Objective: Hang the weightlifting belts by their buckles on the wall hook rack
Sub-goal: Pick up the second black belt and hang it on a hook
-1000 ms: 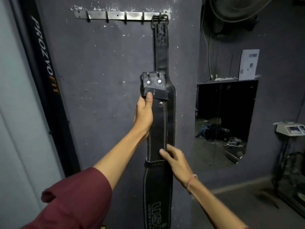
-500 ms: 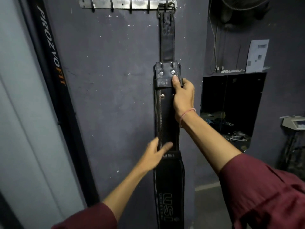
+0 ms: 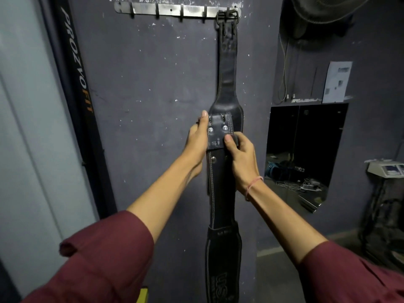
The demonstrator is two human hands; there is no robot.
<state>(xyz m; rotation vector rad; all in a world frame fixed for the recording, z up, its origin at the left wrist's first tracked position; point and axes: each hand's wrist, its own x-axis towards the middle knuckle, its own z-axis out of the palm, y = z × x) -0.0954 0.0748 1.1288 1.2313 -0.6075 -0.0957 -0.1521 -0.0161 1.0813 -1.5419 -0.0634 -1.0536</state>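
Observation:
A black leather weightlifting belt hangs by its buckle from the rightmost hook of a metal hook rack on the dark wall. In front of it I hold a second black belt upright, its riveted buckle end at mid-height. My left hand grips that end's left edge, fingers behind it. My right hand pinches its right side, thumb pressed on the front. The belt's lower part hangs down past the frame's bottom edge.
Several rack hooks to the left are bare. A black banner with lettering stands at the left. A dark recess with cables opens at the right, a paper above it, a fan at top right, a stand beside.
My left hand rose from the belt's middle to the buckle end's left edge. My right hand stayed on that end. The view shifted, showing more of the rack.

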